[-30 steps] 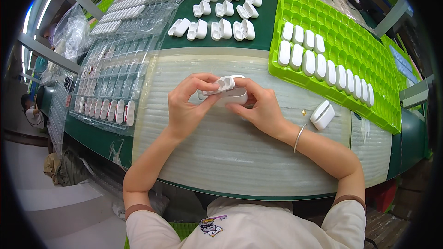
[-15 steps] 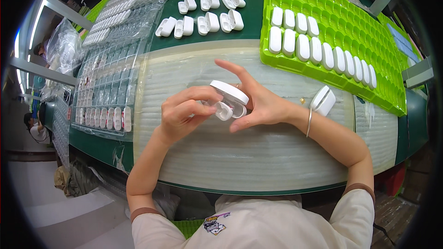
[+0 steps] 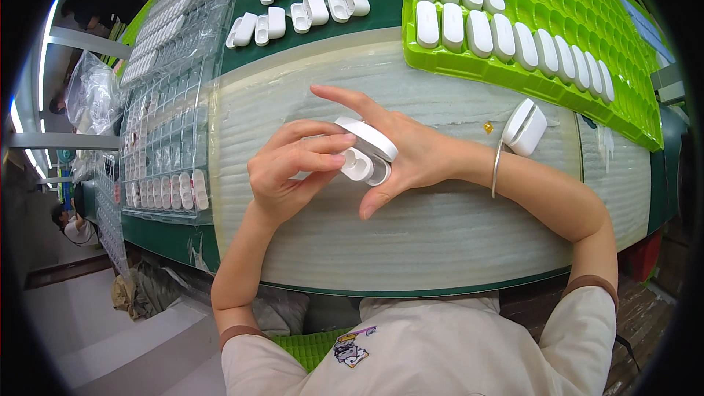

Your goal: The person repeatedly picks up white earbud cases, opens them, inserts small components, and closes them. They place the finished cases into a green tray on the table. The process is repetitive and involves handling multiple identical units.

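Above the middle of the mat, a white earbud charging case with its lid raised is between my hands. My right hand supports it from the right. Its thumb and index finger are stretched apart, while the other fingers are hidden behind the case. My left hand pinches a small white two-hollow insert by its left side, at the mouth of the case. The insert overlaps the case opening; how deep it sits cannot be told. Beyond my right wrist, another white case lies slightly ajar on the mat.
Several opened white cases stand in rows on the green table at the back. A lime-green tray at the right holds closed cases. Clear plastic trays with white inserts fill the left. A small amber bit lies on the mat.
The insert has moved closer into the case opening, and the case has tilted a little. The head view has shifted, so the table's back rows sit higher in the picture.
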